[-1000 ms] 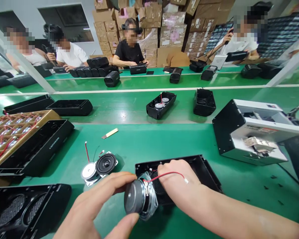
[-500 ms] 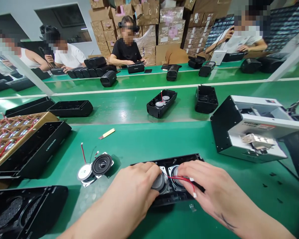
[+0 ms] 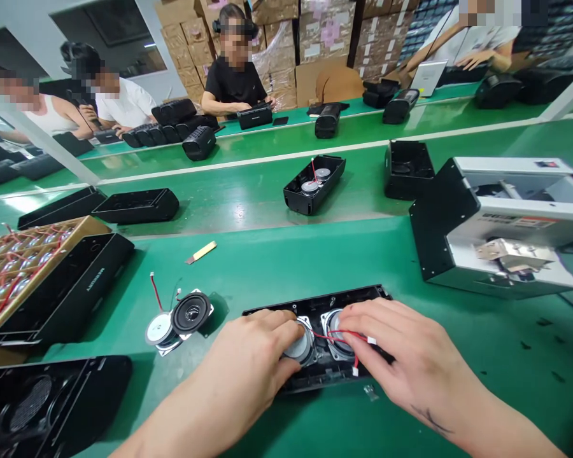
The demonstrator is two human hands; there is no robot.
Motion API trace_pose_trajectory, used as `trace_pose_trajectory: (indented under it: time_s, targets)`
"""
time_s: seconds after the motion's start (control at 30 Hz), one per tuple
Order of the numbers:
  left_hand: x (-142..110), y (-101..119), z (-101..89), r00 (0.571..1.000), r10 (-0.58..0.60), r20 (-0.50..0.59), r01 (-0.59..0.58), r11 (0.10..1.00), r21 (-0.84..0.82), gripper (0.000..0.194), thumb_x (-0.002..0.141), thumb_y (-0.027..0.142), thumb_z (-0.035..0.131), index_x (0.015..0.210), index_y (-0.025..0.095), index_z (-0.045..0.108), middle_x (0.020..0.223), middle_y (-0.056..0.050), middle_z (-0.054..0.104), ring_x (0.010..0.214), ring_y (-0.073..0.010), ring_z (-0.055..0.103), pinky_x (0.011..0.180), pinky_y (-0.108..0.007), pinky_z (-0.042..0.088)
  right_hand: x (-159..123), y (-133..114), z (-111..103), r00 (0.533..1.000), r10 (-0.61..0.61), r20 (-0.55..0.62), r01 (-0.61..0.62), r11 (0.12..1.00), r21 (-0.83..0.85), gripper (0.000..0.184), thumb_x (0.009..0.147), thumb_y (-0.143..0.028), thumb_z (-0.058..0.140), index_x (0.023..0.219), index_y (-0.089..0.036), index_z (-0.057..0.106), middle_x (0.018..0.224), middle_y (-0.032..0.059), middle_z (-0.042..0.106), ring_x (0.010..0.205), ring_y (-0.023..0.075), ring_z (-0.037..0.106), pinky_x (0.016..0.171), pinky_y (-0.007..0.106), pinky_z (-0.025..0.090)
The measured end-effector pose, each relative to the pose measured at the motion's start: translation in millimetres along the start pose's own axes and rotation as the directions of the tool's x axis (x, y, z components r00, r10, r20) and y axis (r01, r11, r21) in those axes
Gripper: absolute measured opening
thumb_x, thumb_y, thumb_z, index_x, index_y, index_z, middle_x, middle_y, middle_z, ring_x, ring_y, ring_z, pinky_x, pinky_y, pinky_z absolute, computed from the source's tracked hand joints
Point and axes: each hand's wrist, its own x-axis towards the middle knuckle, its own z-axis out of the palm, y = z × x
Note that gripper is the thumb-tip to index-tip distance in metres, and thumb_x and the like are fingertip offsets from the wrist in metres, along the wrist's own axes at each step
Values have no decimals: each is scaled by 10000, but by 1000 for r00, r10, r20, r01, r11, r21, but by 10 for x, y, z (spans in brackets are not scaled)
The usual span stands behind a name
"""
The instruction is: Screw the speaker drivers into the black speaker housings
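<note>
A black speaker housing (image 3: 315, 300) lies open on the green table in front of me. Two round speaker drivers sit side by side inside it. My left hand (image 3: 253, 362) is curled over the left driver (image 3: 300, 346), fingers pressing on it. My right hand (image 3: 405, 356) rests over the right driver (image 3: 335, 323), its fingertips on the red wire (image 3: 337, 337) with small white plugs. Both hands cover much of the housing.
Two loose drivers (image 3: 179, 318) lie to the left. A black case (image 3: 42, 397) is at bottom left, a tray of drivers (image 3: 19, 267) on a black housing farther left, a grey machine (image 3: 501, 222) at right. Other housings sit on the belt; several people work behind.
A second ago my left hand held a driver in the air beside the housing. It has since been set into the housing, and both hands now press on the two seated drivers.
</note>
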Motion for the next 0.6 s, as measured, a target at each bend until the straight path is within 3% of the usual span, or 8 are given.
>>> trace_pose_trajectory:
  time_s: [0.33,0.43,0.53,0.6]
  targets:
    - [22,6,-15,1000,17,-17,-17,1000,0,285,918,164,766,1159,273,661,1274,1,720,1071,-248,728,954,-428,604,41,-11,-10,1000,-1,17,2,1000,-31,114,1017,-132,590,1054,-222,648,1056,-22,714,932,146,651,847,327,517]
    - [35,-17,-1,999,44,-28,-43,999,22,275,923,172,756,1159,275,659,1263,0,729,1061,-239,736,931,-399,613,21,-47,-70,1000,-12,16,12,999,-40,197,1021,-172,607,1212,-210,638,1158,0,727,1036,156,676,935,316,530]
    - [-17,-86,4,989,107,-97,-94,987,128,307,932,206,729,1220,296,668,1320,-10,725,1071,-248,756,888,-368,639,-80,-62,-314,994,20,-106,-25,999,-42,276,1013,-174,595,1282,-223,627,1200,8,736,1084,150,699,1000,270,533]
    - [-77,-162,3,959,182,-217,-138,969,206,259,990,312,654,1247,331,681,1350,11,720,1065,-232,770,859,-329,647,-200,-6,-587,936,170,-308,-216,968,-125,230,1005,-208,594,1203,-282,683,1141,-8,756,1031,166,725,981,287,551]
